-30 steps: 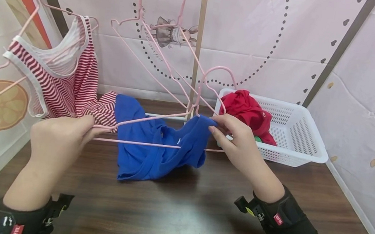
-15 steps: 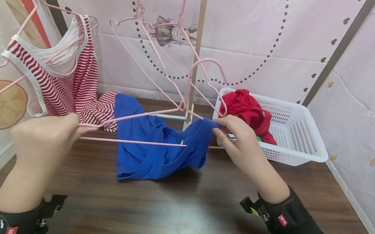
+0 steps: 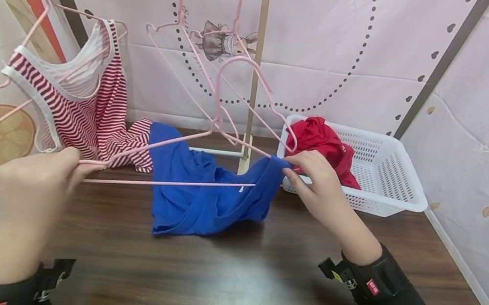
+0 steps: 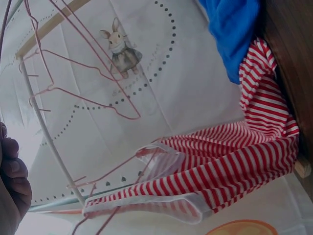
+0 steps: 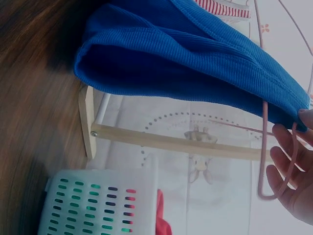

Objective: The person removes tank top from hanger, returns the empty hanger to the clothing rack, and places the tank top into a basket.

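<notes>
My left hand (image 3: pixel 36 181) grips one end of a pink clothes hanger (image 3: pixel 170 140) on the left, its hook pointing up. The hanger's other end runs into a blue garment (image 3: pixel 204 207), whose lower part lies on the table. At the garment's upper right edge, my right hand (image 3: pixel 320 191) pinches the fabric between thumb and fingers. In the right wrist view the hanger's looped end (image 5: pixel 266 161) comes out of the ribbed blue opening (image 5: pixel 195 73), right by the fingers (image 5: pixel 283 161). Only the edge of the left hand (image 4: pixel 14 181) shows in the left wrist view.
A red-and-white striped tank top (image 3: pixel 113 91) hangs on a pink hanger at left, its lower end near the blue garment. Bare pink hangers (image 3: pixel 180 11) hang behind, by a wooden rack post (image 3: pixel 260 51). A white basket (image 3: pixel 404 187) holds a red garment (image 3: pixel 324 150) at back right.
My left hand has moved left, drawing the hanger and its hook leftwards. The right hand has shifted slightly right, stretching the blue garment's edge along the hanger arm.
</notes>
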The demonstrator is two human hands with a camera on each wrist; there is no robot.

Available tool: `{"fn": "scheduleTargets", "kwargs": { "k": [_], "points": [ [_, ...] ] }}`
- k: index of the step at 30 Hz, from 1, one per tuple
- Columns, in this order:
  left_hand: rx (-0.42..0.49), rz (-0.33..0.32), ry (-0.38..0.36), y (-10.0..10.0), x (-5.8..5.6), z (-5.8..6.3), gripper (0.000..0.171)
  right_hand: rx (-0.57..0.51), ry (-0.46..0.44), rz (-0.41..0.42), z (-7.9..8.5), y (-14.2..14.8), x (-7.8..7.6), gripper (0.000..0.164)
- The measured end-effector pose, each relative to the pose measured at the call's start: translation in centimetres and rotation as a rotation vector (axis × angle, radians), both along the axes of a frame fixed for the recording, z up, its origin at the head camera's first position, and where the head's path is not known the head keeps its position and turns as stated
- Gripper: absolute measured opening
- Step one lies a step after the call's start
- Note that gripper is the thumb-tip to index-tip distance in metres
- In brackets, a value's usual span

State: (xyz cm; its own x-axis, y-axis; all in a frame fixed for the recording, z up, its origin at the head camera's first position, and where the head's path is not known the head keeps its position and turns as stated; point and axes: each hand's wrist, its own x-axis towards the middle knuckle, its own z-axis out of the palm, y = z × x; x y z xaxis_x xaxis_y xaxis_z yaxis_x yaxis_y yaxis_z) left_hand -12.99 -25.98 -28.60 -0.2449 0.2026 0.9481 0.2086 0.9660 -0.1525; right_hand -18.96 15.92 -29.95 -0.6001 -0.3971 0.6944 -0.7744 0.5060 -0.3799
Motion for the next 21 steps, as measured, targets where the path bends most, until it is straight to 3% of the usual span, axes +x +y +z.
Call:
{"fn": "scheduleTargets", "kwargs": {
  "k": [9,21],
  "points": [
    [0.033,-0.002,-0.051,-0.8,0.1,-0.2,0.065,-0.004,-0.006,-0.004,-0.4,0.6,-0.6,0.03],
    [0.061,0.023,-0.065,-2.1,0.3,-0.4,0.067,0.012,-0.039,-0.054,-0.4,1.1,-0.8,0.029]
  ]
}}
